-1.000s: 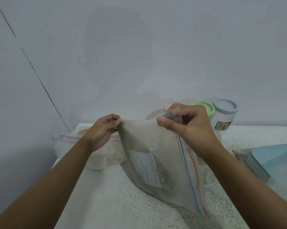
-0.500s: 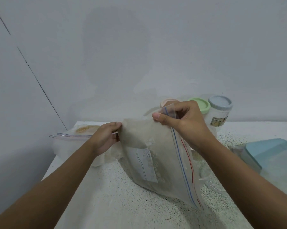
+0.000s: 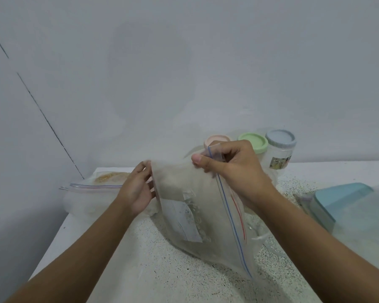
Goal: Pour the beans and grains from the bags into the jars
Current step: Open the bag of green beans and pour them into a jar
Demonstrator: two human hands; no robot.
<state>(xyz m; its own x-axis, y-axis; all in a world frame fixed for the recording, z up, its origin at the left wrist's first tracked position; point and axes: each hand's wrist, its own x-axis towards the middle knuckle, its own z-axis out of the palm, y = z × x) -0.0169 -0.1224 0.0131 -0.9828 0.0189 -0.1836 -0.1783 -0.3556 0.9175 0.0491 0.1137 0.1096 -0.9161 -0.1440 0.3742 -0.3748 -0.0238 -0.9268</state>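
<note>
A clear zip bag [image 3: 190, 206] with a blue and red seal strip and a white label hangs tilted over the speckled counter [image 3: 162, 270]. My right hand [image 3: 232, 169] pinches its top corner by the seal. At the bag's other upper edge is my left hand [image 3: 138, 189], fingers nearly straight against the plastic. Behind my right hand stand three jars: one with a pink lid [image 3: 216, 139], one with a green lid [image 3: 253, 142], one with a blue-grey lid [image 3: 280, 147]. A glass jar [image 3: 265, 237] shows dimly behind the bag's lower end.
Another zip bag [image 3: 90, 193] with yellowish grain lies at the counter's far left corner. A box with a teal lid [image 3: 337, 202] and a clear container [image 3: 367, 217] sit at the right. The wall is close behind; the counter's left edge drops off.
My left hand has loosened from a pinch on the bag's edge, its fingers now straighter. The bag and my right hand have stayed roughly in place; the view has tilted slightly.
</note>
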